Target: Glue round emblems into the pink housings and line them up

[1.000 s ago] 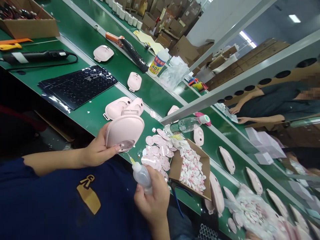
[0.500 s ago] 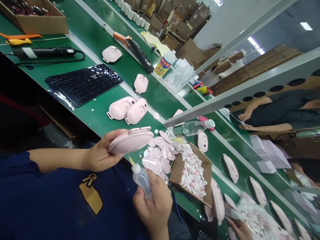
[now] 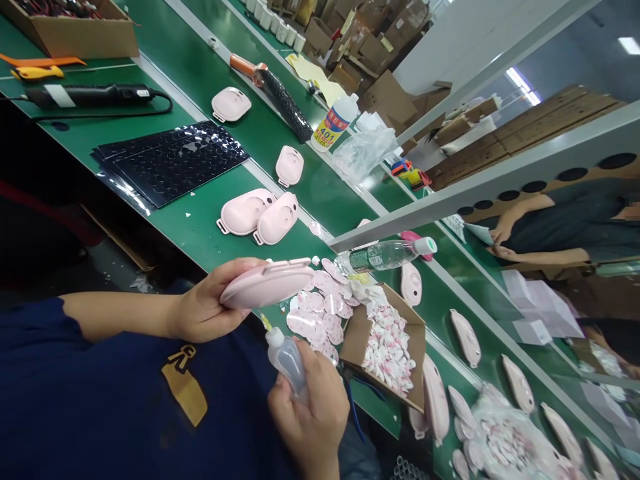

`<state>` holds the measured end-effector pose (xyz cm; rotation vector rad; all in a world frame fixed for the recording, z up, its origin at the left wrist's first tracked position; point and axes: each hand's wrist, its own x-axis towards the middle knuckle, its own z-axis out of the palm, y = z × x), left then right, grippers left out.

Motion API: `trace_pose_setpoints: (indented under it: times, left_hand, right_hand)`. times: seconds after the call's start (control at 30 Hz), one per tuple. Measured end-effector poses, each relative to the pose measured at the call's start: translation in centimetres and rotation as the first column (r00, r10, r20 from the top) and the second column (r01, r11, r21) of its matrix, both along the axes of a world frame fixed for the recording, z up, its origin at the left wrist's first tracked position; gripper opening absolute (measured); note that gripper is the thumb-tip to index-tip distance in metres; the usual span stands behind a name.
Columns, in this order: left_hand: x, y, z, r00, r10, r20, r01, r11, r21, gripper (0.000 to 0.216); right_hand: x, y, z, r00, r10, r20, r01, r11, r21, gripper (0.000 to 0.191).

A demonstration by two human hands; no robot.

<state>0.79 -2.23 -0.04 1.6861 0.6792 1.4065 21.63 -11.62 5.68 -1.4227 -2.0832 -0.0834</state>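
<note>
My left hand point(image 3: 205, 308) grips a pink plastic shell point(image 3: 267, 283), held nearly flat with its edge toward me, above the near edge of the green bench point(image 3: 190, 220). Just below it, my right hand point(image 3: 313, 407) holds a small clear squeeze bottle point(image 3: 286, 357) with a yellow nozzle pointing up at the shell's underside. A heap of round pink and white stickers point(image 3: 323, 310) lies beyond the shell. Beside it stands an open cardboard box point(image 3: 387, 343) filled with small pink and white pieces.
Two pink shells point(image 3: 260, 217) lie on the bench behind my hands, a black dimpled sheet point(image 3: 173, 160) to their left. More shells ride the green conveyor point(image 3: 280, 113). A water bottle point(image 3: 385, 253), a glue bottle point(image 3: 333, 123) and a grey rail point(image 3: 475, 183) are near. Another person's arms point(image 3: 530, 253) rest at right.
I have turned the pink shell from facing me to lying nearly flat. The squeeze bottle stays just beneath it. Another person's hand at lower right came and went.
</note>
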Motion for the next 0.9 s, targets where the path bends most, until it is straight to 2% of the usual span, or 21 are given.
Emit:
trace_pose_setpoints:
  times: [0.2,0.27,0.4,0.47,0.67,0.83,0.9]
  left_hand:
    - [-0.1,0.3,1.0,0.997,-0.078,0.017,0.076,0.992,0.102,0.082]
    - [-0.2,0.2,0.9,0.998,-0.067,0.021,0.065,0.994,0.085,0.081]
    - [-0.7,0.0,0.6,0.999,-0.035,-0.037,0.034,0.999,-0.03,0.071]
    - [-0.8,-0.1,0.5,0.999,-0.026,-0.041,0.025,0.999,-0.03,0.071]
    - [-0.3,0.3,1.2,0.997,-0.077,0.019,0.074,0.988,0.135,0.082]
    - [-0.1,0.4,1.5,0.996,-0.073,0.042,0.064,0.981,0.185,0.087]
    - [-0.4,0.1,1.3,0.999,-0.037,0.024,0.034,0.989,0.146,0.079]
  right_hand:
    - [0.0,0.0,-0.1,1.0,0.0,0.005,0.0,1.0,-0.009,0.031]
    - [0.0,-0.1,-0.2,1.0,-0.001,0.001,0.001,1.0,-0.006,0.032]
    - [0.0,-0.1,-0.3,1.0,0.004,-0.015,-0.005,1.0,-0.009,0.033]
    - [0.0,-0.2,-0.3,1.0,0.004,-0.018,-0.004,1.0,-0.011,0.033]
    - [-0.3,-0.4,0.0,1.0,0.007,-0.011,-0.007,1.0,-0.007,0.035]
    - [-0.5,-0.4,0.2,1.0,0.002,0.005,-0.002,1.0,0.012,0.033]
    - [-0.4,-0.5,0.1,1.0,-0.002,0.01,0.002,1.0,0.006,0.032]
